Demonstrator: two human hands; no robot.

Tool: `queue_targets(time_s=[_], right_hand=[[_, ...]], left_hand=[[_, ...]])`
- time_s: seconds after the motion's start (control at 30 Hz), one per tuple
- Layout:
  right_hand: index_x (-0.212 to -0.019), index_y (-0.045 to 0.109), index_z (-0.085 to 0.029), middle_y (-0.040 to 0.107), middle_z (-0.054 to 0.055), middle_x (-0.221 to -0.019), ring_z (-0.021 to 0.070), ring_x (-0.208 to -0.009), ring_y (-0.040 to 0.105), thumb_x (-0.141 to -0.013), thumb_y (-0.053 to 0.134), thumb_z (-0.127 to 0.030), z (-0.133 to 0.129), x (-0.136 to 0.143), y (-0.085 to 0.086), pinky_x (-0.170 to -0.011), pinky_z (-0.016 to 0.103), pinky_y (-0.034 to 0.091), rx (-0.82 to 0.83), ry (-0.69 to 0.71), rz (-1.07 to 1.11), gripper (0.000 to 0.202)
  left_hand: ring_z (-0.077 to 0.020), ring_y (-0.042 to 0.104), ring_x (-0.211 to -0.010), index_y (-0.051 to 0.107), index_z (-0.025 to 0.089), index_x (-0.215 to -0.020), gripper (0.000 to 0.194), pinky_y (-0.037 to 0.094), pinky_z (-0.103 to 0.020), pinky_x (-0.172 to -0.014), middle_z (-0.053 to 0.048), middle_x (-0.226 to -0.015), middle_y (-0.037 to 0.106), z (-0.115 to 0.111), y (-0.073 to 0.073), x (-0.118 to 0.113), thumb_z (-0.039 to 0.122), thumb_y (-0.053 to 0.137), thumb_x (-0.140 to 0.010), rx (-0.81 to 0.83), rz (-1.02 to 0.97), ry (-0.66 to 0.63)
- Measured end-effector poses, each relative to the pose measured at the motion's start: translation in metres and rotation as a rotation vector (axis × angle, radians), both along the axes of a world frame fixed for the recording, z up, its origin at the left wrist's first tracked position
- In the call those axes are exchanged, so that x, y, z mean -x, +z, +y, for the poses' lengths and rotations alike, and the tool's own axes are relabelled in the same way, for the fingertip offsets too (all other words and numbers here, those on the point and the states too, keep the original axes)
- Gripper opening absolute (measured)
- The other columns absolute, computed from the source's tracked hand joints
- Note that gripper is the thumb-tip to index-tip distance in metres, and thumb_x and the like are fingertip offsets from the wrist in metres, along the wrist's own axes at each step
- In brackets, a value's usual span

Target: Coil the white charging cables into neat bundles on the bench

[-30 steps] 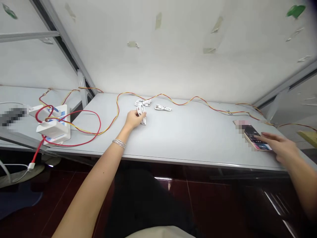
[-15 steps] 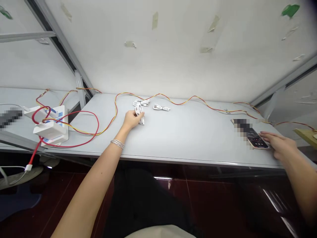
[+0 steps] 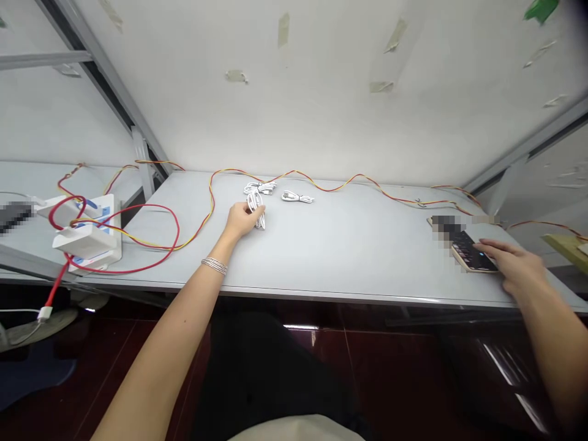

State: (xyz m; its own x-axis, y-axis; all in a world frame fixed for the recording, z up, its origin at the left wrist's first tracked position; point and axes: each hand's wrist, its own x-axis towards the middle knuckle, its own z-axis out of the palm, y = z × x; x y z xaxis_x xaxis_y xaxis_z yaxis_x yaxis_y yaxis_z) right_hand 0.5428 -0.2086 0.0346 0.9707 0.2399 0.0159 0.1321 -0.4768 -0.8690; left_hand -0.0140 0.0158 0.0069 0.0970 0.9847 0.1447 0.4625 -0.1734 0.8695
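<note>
Well left of the phone [image 3: 471, 254] on the table [image 3: 358, 245] are a tied cable [image 3: 297, 196], a white bundle [image 3: 267, 186] and a coiled cable [image 3: 255, 199] pinched in the left hand [image 3: 241, 218]. At the phone's right edge, the right hand [image 3: 519, 267] is loosely open.

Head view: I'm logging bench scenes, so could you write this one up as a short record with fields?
Left hand: the left hand grips a white cable bundle
Right hand: the right hand, fingers at the right side of a phone; contact unclear
Other bundles: two tied white cables, one just behind the held bundle, one to its right
Wiring: red-and-yellow wire winding along the table's back
Far left: white power strip with adapters
Surface: grey table
</note>
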Motion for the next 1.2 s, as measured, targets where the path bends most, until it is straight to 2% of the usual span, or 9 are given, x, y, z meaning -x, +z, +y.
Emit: queue_targets(time_s=[0.13, 0.23, 0.43, 0.57, 0.73, 0.87, 1.0, 1.1, 1.2], right_hand=[[-0.073, 0.072, -0.021, 0.069, 0.005, -0.082, 0.0173, -0.068, 0.059, -0.061, 0.077, -0.002, -0.002, -0.004, -0.009, -0.084, 0.041, 0.051, -0.141, 0.070, 0.006, 0.022], [-0.072, 0.071, -0.020, 0.071, 0.008, -0.087, 0.0186, -0.071, 0.063, -0.060, 0.077, -0.003, -0.005, -0.011, -0.015, -0.084, 0.041, 0.054, -0.163, 0.112, -0.022, 0.021], [-0.080, 0.076, -0.016, 0.070, 0.003, -0.083, 0.0158, -0.070, 0.061, -0.042, 0.085, -0.008, -0.007, -0.020, -0.022, -0.058, 0.027, 0.055, -0.192, 0.141, 0.040, 0.040], [-0.086, 0.080, -0.016, 0.069, 0.002, -0.077, 0.0125, -0.065, 0.058, -0.046, 0.088, -0.012, -0.006, -0.023, -0.027, -0.049, 0.019, 0.048, -0.164, 0.061, 0.041, 0.041], [-0.082, 0.078, -0.015, 0.073, 0.003, -0.086, 0.0126, -0.076, 0.063, -0.045, 0.085, -0.006, -0.010, -0.032, -0.032, -0.060, 0.016, 0.055, -0.323, 0.176, 0.033, 0.039], [-0.086, 0.079, -0.017, 0.073, 0.001, -0.091, 0.0121, -0.076, 0.063, -0.040, 0.086, -0.008, -0.012, -0.039, -0.034, -0.061, 0.018, 0.056, -0.266, 0.219, 0.056, 0.047], [-0.092, 0.081, -0.019, 0.073, 0.000, -0.085, 0.0122, -0.071, 0.062, -0.044, 0.089, -0.017, -0.009, -0.038, -0.035, -0.070, 0.024, 0.058, -0.174, 0.137, 0.023, 0.049], [-0.092, 0.082, -0.019, 0.073, 0.001, -0.086, 0.0133, -0.074, 0.063, -0.048, 0.086, -0.018, -0.009, -0.037, -0.036, -0.079, 0.027, 0.059, -0.211, 0.118, -0.018, 0.044], [-0.089, 0.081, -0.019, 0.074, 0.001, -0.090, 0.0131, -0.078, 0.064, -0.043, 0.086, -0.015, -0.012, -0.040, -0.037, -0.071, 0.022, 0.059, -0.257, 0.197, 0.007, 0.046]], left_hand=[[-0.0146, 0.052, -0.058, 0.075, 0.013, -0.074, 0.033, 0.035, -0.028, -0.056, -0.003, -0.062, 0.062, -0.001, 0.002, -0.001, 0.045, 0.068, -0.082, 0.017, 0.005, 0.002], [-0.0139, 0.051, -0.058, 0.074, 0.013, -0.074, 0.033, 0.036, -0.028, -0.057, -0.003, -0.062, 0.062, -0.002, 0.003, -0.001, 0.044, 0.068, -0.083, 0.024, 0.007, 0.002], [-0.0159, 0.055, -0.060, 0.075, 0.013, -0.074, 0.038, 0.036, -0.028, -0.056, -0.004, -0.063, 0.064, -0.001, 0.001, 0.000, 0.049, 0.067, -0.080, 0.000, 0.012, -0.001], [-0.0165, 0.056, -0.060, 0.075, 0.013, -0.073, 0.039, 0.037, -0.028, -0.056, -0.005, -0.063, 0.066, 0.000, 0.000, 0.000, 0.050, 0.066, -0.079, -0.003, 0.015, -0.001], [-0.0154, 0.054, -0.058, 0.076, 0.013, -0.075, 0.037, 0.036, -0.028, -0.055, -0.004, -0.062, 0.064, -0.001, 0.002, 0.000, 0.048, 0.067, -0.080, 0.003, 0.032, 0.001], [-0.0149, 0.054, -0.060, 0.077, 0.012, -0.077, 0.035, 0.036, -0.027, -0.056, -0.004, -0.063, 0.064, -0.002, 0.004, 0.000, 0.046, 0.067, -0.082, 0.002, 0.031, -0.002], [-0.0155, 0.055, -0.059, 0.076, 0.013, -0.075, 0.034, 0.036, -0.027, -0.054, -0.004, -0.061, 0.064, -0.001, 0.002, 0.000, 0.046, 0.068, -0.082, -0.008, 0.028, 0.007], [-0.0155, 0.055, -0.058, 0.076, 0.013, -0.074, 0.035, 0.037, -0.026, -0.054, -0.004, -0.061, 0.065, 0.000, 0.002, 0.000, 0.047, 0.068, -0.080, -0.009, 0.032, 0.005], [-0.0153, 0.054, -0.058, 0.076, 0.013, -0.074, 0.036, 0.036, -0.026, -0.054, -0.003, -0.060, 0.064, -0.001, 0.002, 0.000, 0.047, 0.068, -0.080, -0.013, 0.031, 0.010]])
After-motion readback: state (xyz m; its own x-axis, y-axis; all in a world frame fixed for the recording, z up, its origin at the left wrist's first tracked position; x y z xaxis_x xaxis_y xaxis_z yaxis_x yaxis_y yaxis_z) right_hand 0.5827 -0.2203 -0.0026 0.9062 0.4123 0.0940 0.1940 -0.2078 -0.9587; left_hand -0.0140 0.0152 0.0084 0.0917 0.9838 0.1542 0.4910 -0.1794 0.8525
